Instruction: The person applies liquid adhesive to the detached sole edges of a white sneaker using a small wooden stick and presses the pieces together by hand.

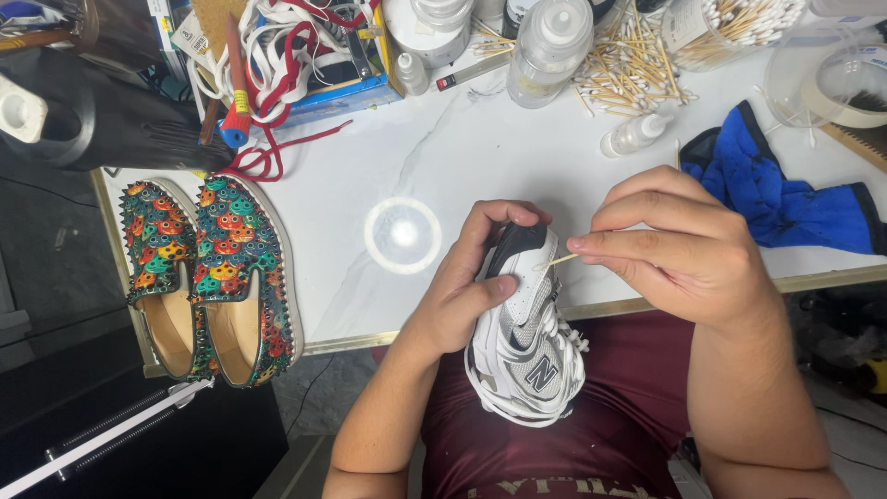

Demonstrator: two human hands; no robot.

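My left hand (467, 291) grips a white and grey sneaker (525, 346) with a black toe, toe pointing away from me, over my lap at the table's front edge. My right hand (679, 245) pinches a thin wooden cotton swab (560, 261) whose tip touches the sneaker's side near the toe. The sneaker's white laces hang loose around its lower part.
A pair of multicoloured studded slip-on shoes (208, 277) lies at the white table's (443, 166) left edge. At the back are plastic bottles (547, 37), scattered cotton swabs (628, 69), tangled red and white laces (286, 55) and a blue cloth (776, 194) at right.
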